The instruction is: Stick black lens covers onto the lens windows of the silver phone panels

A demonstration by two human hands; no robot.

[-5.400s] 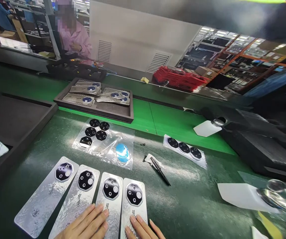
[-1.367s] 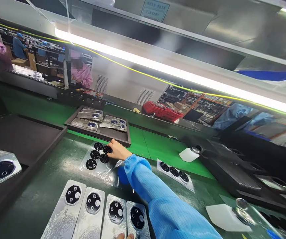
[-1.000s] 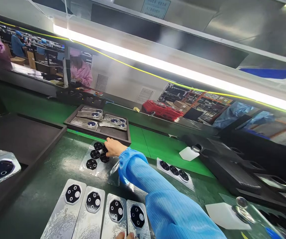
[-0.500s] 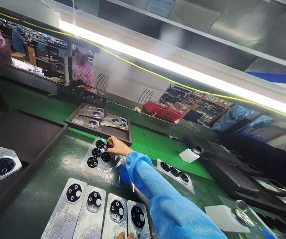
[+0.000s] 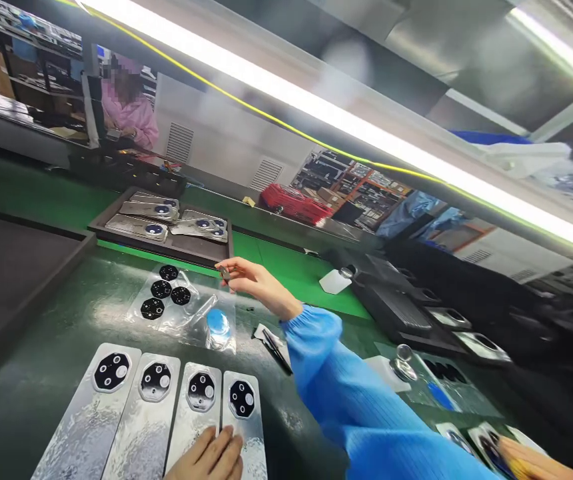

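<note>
My right hand (image 5: 254, 283), in a blue sleeve, is raised above the bench and pinches a small dark octagonal piece (image 5: 225, 273) between its fingertips. Just left of it lies a clear plastic sheet (image 5: 191, 313) carrying three black octagonal pieces (image 5: 161, 290) and a blue round sticker (image 5: 218, 323). My left hand (image 5: 211, 457) rests with fingers together on the silver phone back covers (image 5: 196, 413), which lie side by side near the front edge, each with a black camera ring.
A dark tray (image 5: 166, 243) with more silver covers sits on the green belt behind. Black tweezers (image 5: 276, 350) lie on a white scrap. A white bottle (image 5: 336, 280), black foam trays (image 5: 416, 310) and a second bottle (image 5: 404, 363) stand right. A person in pink (image 5: 126, 113) works far back.
My right hand has lifted off the clear sheet and drawn back to the right with one black piece; three pieces are left on the sheet. The camera has swung right.
</note>
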